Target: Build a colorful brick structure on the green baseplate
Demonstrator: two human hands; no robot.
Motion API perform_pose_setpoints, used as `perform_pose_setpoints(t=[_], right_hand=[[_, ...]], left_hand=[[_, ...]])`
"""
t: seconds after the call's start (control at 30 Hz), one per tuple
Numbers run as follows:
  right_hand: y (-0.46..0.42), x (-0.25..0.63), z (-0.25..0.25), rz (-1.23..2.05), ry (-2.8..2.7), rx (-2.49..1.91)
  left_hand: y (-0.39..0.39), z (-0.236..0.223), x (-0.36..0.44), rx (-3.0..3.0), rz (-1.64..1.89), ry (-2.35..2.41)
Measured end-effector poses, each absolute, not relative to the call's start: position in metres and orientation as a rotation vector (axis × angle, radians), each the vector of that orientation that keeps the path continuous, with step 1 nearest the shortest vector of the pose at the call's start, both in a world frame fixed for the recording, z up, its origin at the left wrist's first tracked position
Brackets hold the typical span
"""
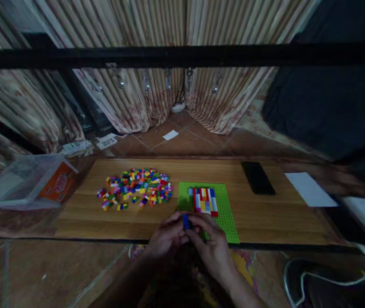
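Between the fingertips of my left hand (167,235) and my right hand (211,239) is a small blue toy brick (186,221). Both hands pinch it, just over the near left part of a green studded baseplate (229,218). On that plate sits a block of joined bricks (204,200) in red, white, yellow and blue rows, with a light blue brick jutting out at its far left corner. My fingers cover the plate's near left corner. Left of the plate, a loose pile of many-coloured bricks (137,186) is spread over the wooden board.
The low wooden board (275,218) carries a black phone-like slab (258,178) at right. A clear plastic box (28,179) with an orange label stands at left. White sheets (310,189) and a white cable (333,282) lie at right. A dark bar (182,56) crosses before striped curtains.
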State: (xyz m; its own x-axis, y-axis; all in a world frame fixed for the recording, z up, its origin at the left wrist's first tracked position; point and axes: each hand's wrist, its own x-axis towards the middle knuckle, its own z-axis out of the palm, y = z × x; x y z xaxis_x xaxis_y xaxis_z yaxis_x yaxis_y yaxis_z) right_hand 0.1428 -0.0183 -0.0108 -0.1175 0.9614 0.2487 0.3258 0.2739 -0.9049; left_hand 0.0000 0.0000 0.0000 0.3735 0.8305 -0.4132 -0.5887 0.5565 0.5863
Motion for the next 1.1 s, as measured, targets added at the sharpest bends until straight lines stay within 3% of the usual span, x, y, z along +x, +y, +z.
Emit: perform_pose_setpoints(t=[0.27, 0.5, 0.9, 1.1], right_hand=[[-0.018, 0.152, -0.011, 0.735, -1.837, -1.270], [-0.023, 0.158, -0.008, 0.917, -1.826, -1.225], [-0.007, 0.191, -0.022, 1.163, -0.713, -1.408], [-0.005, 0.201, -0.022, 1.145, -0.587, -1.465]], left_hand=[[0.000, 0.000, -0.006, 0.656, 0.857, 0.986], [0.004, -0.005, -0.016, 0.838, 0.707, 1.009], [0.070, -0.032, 0.005, 1.139, 0.862, 1.409], [0.087, -0.039, 0.015, 1.456, 0.746, 1.530]])
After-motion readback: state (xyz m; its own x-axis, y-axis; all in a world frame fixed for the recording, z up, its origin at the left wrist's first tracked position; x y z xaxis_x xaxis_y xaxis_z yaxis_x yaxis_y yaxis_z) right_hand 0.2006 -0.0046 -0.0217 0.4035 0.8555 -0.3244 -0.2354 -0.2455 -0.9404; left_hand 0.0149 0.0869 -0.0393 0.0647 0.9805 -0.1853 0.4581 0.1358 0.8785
